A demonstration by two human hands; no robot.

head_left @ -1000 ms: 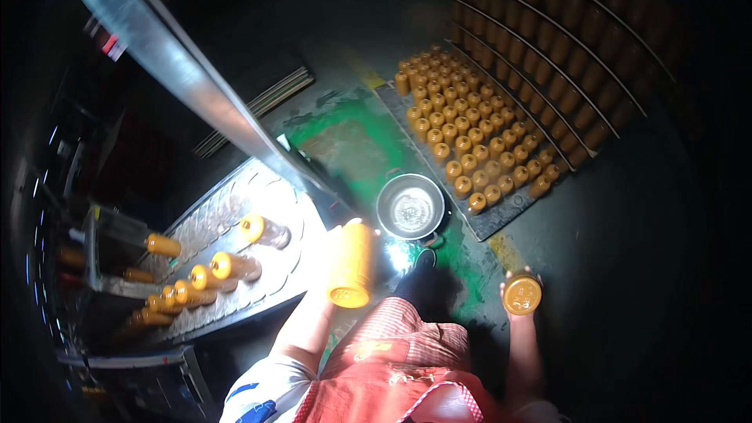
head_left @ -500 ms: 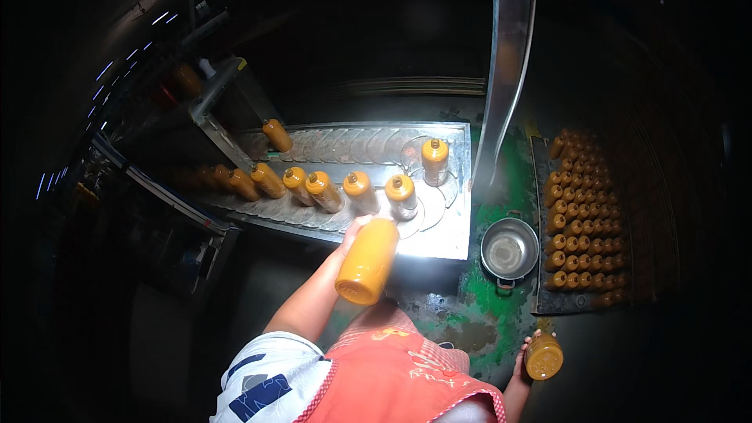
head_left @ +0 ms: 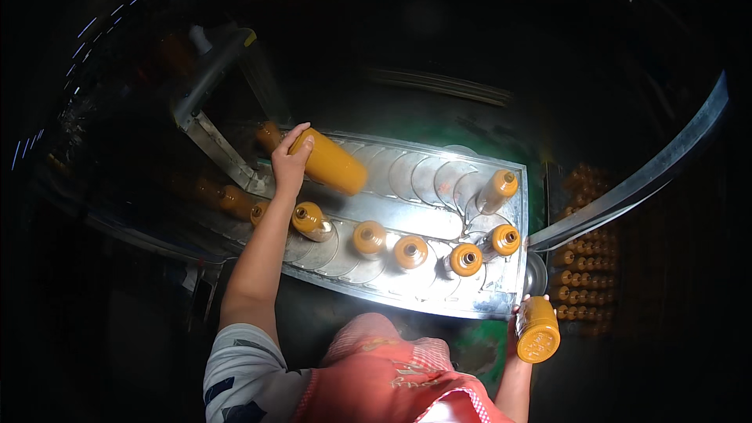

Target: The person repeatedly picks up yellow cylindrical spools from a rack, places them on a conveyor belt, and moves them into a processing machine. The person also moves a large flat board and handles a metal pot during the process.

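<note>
The left hand (head_left: 288,166) reaches out over the far left part of a metal conveyor plate (head_left: 439,219), its grip wrapped round the base of an orange bottle (head_left: 333,163) that lies tilted almost on its side above the plate's far edge, pointing toward the plate's middle. The right hand (head_left: 520,319) is down by the near right corner of the plate, just off its edge, and its grip is closed around a second orange bottle (head_left: 537,330) held with one end turned up toward the camera; the fingers are mostly hidden behind the bottle, so only the thumb side shows. On the plate, whose surface is made of overlapping round discs, a curved row of standing orange bottles with small caps runs along the near side: one (head_left: 310,220) just beside the left forearm, then one (head_left: 368,236), another (head_left: 410,251), another (head_left: 465,259) and one (head_left: 504,240) near the right edge, with one more (head_left: 498,191) further back by the far right corner. More bottles (head_left: 233,200) sit in shadow past the left end of the plate, under a slanted metal guide rail (head_left: 211,149). To the right of the plate, a crate of orange bottles (head_left: 583,266) lies in the dark, and a curved metal bar (head_left: 642,180) crosses above it.
</note>
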